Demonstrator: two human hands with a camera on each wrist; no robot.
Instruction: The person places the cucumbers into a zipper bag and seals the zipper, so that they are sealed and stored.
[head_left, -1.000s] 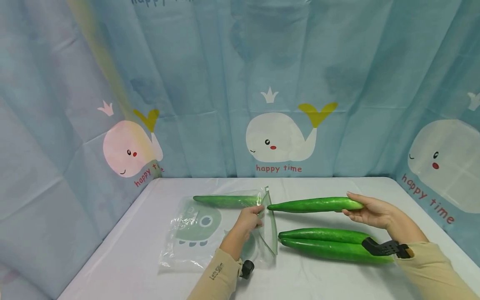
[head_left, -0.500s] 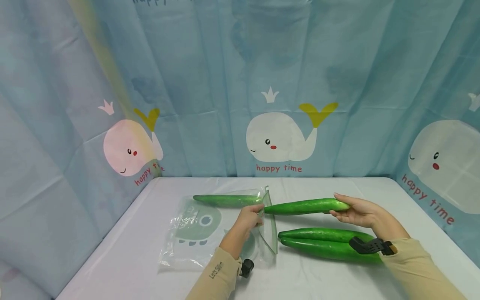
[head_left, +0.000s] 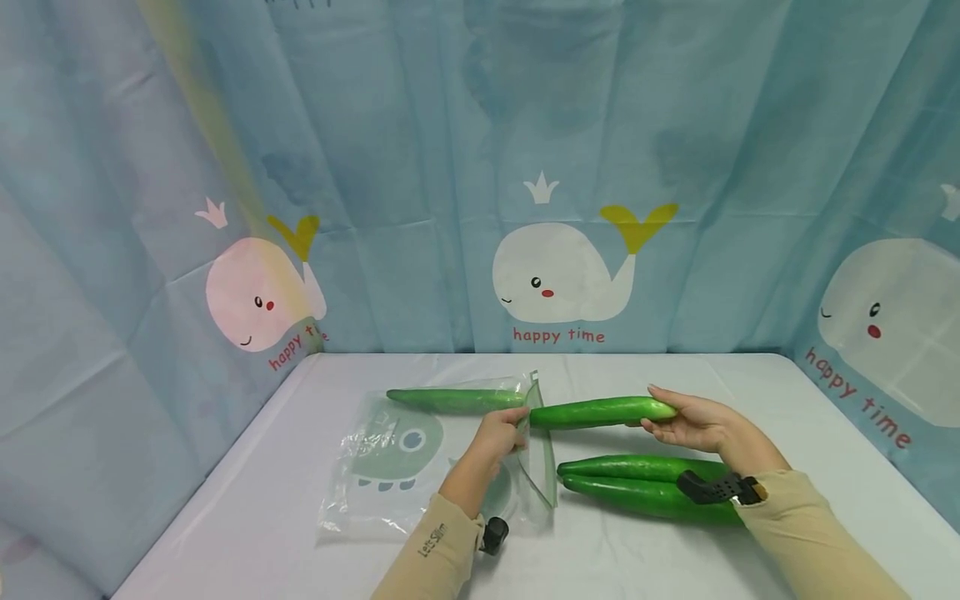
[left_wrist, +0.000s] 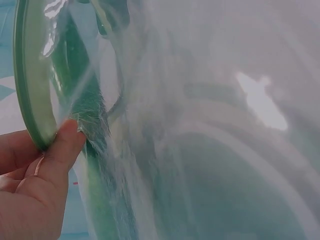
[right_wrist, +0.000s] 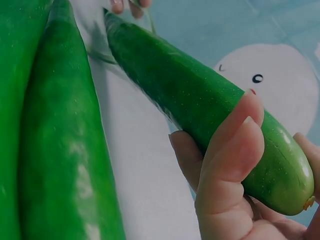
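A clear zip bag (head_left: 341,500) with a green dinosaur print lies flat on the table, its green-edged mouth (head_left: 543,483) facing right. My left hand (head_left: 497,442) pinches the film beside that mouth; in the left wrist view, thumb and fingers grip the plastic (left_wrist: 90,117). Inside, along the far side, rests one cucumber (head_left: 442,401). My right hand (head_left: 701,427) holds another cucumber (head_left: 596,412) by its pale right end, above the table. Its narrow tip is at the bag's mouth, partly hidden by the left hand and film. In the right wrist view, fingers curl around this cucumber (right_wrist: 200,95).
Two more cucumbers, a far one (head_left: 630,467) and a near one (head_left: 637,495), lie side by side right of the bag, partly under the right wrist strap (head_left: 712,488). A white cloth covers the table (head_left: 247,517). Blue whale-print curtains (head_left: 420,283) enclose the back and sides.
My right hand has moved left with its cucumber, whose tip has gone from just outside the bag's mouth to within it. The left hand and the bag have stayed nearly still.
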